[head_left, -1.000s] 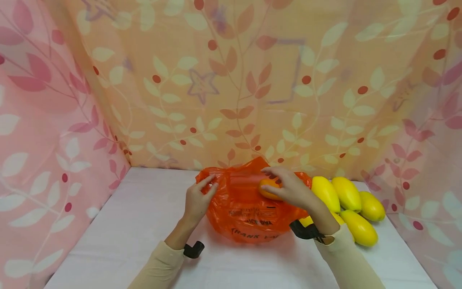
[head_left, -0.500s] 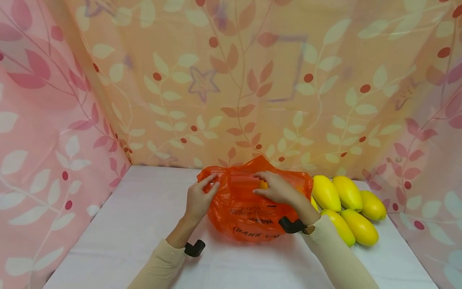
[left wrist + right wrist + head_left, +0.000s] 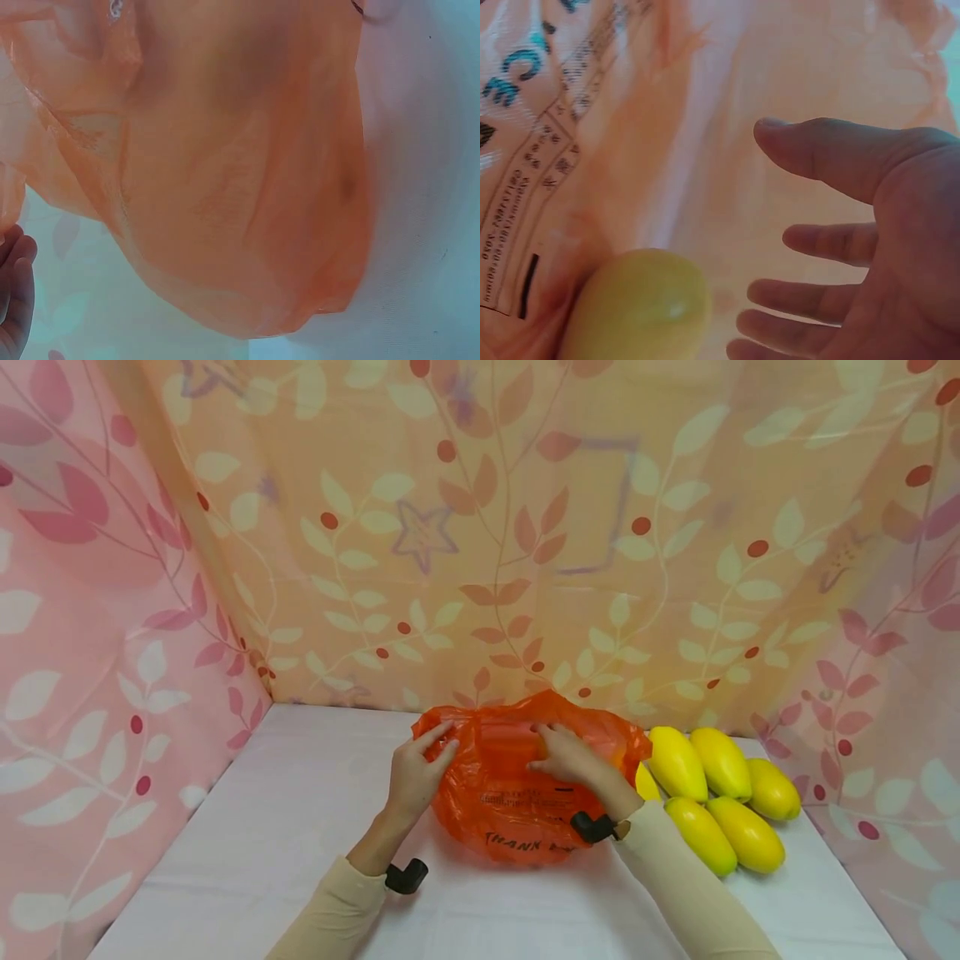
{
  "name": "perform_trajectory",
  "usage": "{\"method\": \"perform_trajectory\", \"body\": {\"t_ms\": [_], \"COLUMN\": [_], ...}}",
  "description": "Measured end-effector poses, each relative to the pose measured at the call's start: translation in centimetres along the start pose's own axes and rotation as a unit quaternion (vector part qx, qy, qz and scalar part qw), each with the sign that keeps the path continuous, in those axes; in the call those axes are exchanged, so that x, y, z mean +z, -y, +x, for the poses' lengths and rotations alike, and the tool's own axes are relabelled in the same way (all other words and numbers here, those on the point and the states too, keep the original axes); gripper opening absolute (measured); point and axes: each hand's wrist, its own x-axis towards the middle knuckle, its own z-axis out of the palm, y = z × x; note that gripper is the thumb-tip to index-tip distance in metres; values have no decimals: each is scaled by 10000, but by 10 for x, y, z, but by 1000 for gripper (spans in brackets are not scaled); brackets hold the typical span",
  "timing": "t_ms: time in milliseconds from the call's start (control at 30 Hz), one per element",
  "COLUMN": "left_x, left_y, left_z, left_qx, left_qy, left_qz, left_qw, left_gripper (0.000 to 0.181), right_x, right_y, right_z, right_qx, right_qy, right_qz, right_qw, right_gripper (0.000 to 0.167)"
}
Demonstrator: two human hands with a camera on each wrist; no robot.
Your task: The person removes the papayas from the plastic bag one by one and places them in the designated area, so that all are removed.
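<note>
An orange-red plastic bag [image 3: 498, 777] with printed lettering lies at the middle of the table, its mouth spread. At its left side my left hand [image 3: 411, 781] grips the bag's edge between thumb and fingers; in the left wrist view only some fingertips [image 3: 16, 262] show. My right hand [image 3: 572, 758] is inside the mouth, thumb and fingers apart, holding nothing. In the right wrist view a yellow mango [image 3: 641, 307] lies within the bag, just apart from the fingertips; my hand mostly hides it in the head view.
Several yellow mangoes [image 3: 717, 766] are grouped on the white table [image 3: 300, 810] right of the bag, one partly covered by the bag's edge. Flower-patterned curtains [image 3: 517, 527] stand behind and at both sides. Each wrist carries a black camera mount [image 3: 407, 876].
My right hand has moved left, deeper into the bag. The mango seen beside it earlier is now mostly hidden in the head view. My left hand keeps its place on the bag's edge.
</note>
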Motion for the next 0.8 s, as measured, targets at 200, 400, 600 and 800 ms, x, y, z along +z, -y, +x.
{"method": "perform_trajectory", "body": {"t_ms": [200, 400, 600, 800], "left_x": [0, 0, 0, 0], "left_y": [-2, -4, -3, -3], "left_z": [0, -1, -2, -3], "left_qx": [-46, -71, -94, -156], "left_qy": [56, 55, 86, 110], "left_qz": [-31, -43, -67, -74], "left_qw": [10000, 10000, 9999, 9998], "left_gripper": [33, 33, 33, 33], "right_x": [9, 15, 22, 22], "right_y": [-6, -10, -14, -14], "right_z": [8, 11, 9, 8], "right_qx": [197, 387, 675, 720], "right_qy": [-129, -299, -318, -623], "right_qz": [-293, -572, -805, -777], "right_qw": [9993, 9972, 9940, 9924], "right_gripper": [69, 70, 63, 49]}}
